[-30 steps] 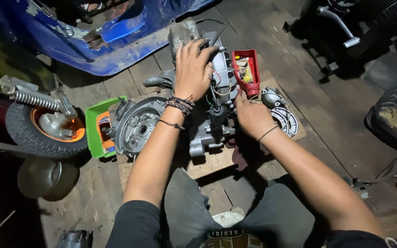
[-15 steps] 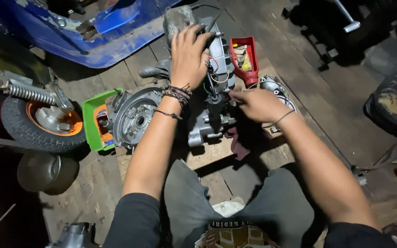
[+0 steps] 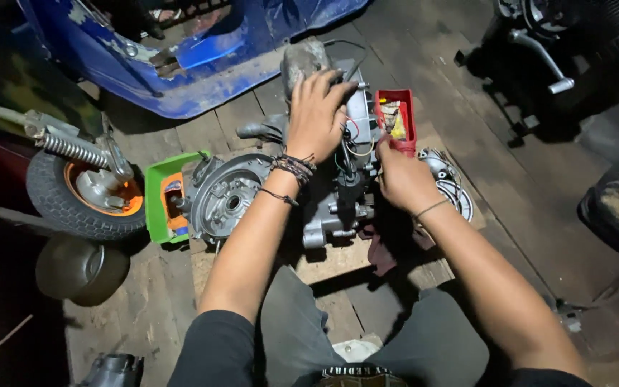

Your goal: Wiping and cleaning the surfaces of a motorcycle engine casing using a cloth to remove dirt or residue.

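The engine block [image 3: 309, 193] sits on a wooden board [image 3: 338, 254] at frame centre; judged heavy, rigid cast metal, likely oily, with fragile wires at its 1 o'clock end. The left hand [image 3: 318, 115] lies spread, palm down, on the upper casing; the right hand [image 3: 401, 179] is curled against the 3 o'clock flank, contents hidden, beside a red tray [image 3: 406, 129]. Grip solid casing edges, never wires

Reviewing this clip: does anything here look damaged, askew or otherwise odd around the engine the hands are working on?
Yes. The blue body panel behind the engine has chipped, scraped paint along its edge. A small wheel lies flat on the plank floor, detached. Both the left hand and right hand rest on the engine.
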